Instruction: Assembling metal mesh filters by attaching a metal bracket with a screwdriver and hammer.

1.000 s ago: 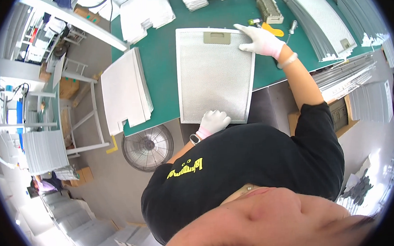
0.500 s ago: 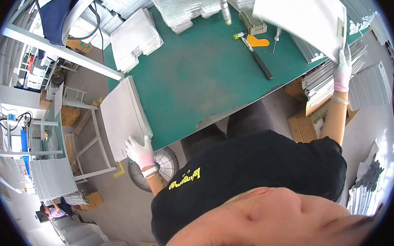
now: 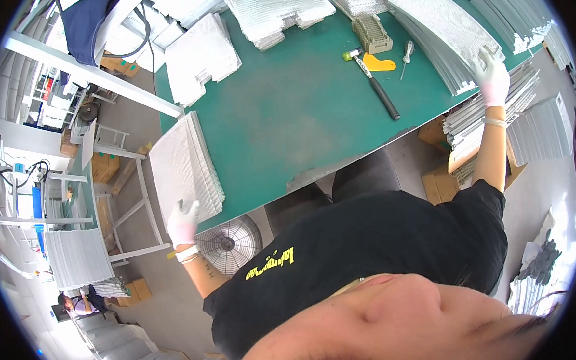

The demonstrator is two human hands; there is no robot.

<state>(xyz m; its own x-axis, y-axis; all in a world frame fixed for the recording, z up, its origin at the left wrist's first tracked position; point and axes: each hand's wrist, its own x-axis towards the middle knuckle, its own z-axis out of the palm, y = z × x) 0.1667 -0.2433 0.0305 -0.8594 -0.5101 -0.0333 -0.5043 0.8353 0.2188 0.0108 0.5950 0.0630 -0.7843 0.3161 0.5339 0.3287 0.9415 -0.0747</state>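
Note:
My left hand [image 3: 183,223], in a white glove with a pink cuff, is at the near corner of a pile of white perforated panels [image 3: 178,163] on the table's left side. Its fingers and thumb are spread. At the right, my gloved right hand [image 3: 493,78] rests its outstretched fingers on the near end of the top panel of another stack [image 3: 446,25]. That stack's long edges are fanned toward me. Between the two piles lie a hammer [image 3: 381,95] with a black handle, an orange scraper [image 3: 379,62] and a small screwdriver [image 3: 408,53].
The green table [image 3: 278,115] has a worn front edge. More mesh panels [image 3: 203,57] are stacked along its far side, near a beige slotted block [image 3: 373,34]. Below are a floor fan [image 3: 229,243] and a cardboard box [image 3: 441,186]. A person [image 3: 83,303] is far left.
The large white panel that my right hand held raised now lies on the right stack, and that hand's fingers have spread. My left hand has shifted left along the left pile's near edge.

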